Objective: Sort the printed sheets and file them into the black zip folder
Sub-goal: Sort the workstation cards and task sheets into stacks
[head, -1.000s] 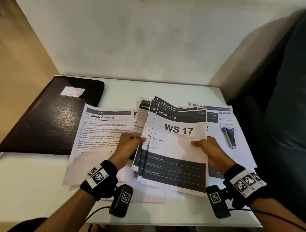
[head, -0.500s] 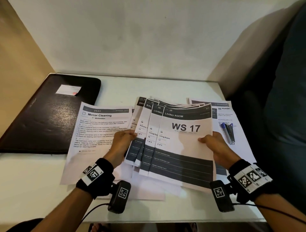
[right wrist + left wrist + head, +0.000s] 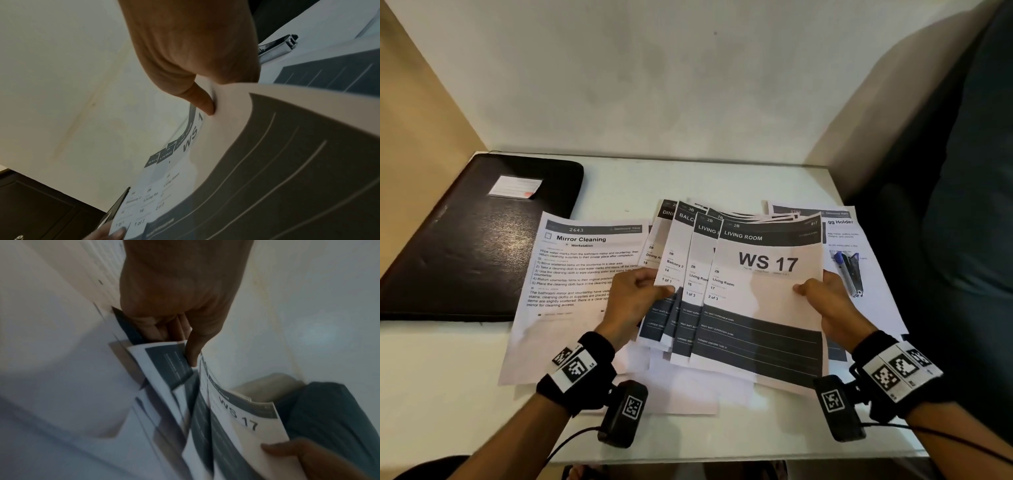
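Observation:
I hold a fanned stack of printed sheets [image 3: 726,294] above the white table [image 3: 441,383]. The top one reads "WS 17 Living Room" [image 3: 767,274] [image 3: 242,418] [image 3: 257,146]. My left hand [image 3: 635,291] [image 3: 180,308] pinches the fan's left edge, thumb on the "Balcony" sheet [image 3: 674,260]. My right hand [image 3: 825,294] [image 3: 197,53] pinches the WS 17 sheet's right edge, thumb on top. The black zip folder [image 3: 479,236] lies closed at the table's back left, apart from both hands.
A "Mirror Cleaning" sheet [image 3: 571,274] lies flat left of the fan. Another sheet [image 3: 859,240] lies at the right with a blue-handled stapler [image 3: 849,270] [image 3: 277,47] on it. More sheets lie under the fan. A dark sofa [image 3: 969,205] stands beyond the table's right edge.
The fan has spread wider to the left, showing more sheet headings. The WS 17 sheet has shifted right with my right hand.

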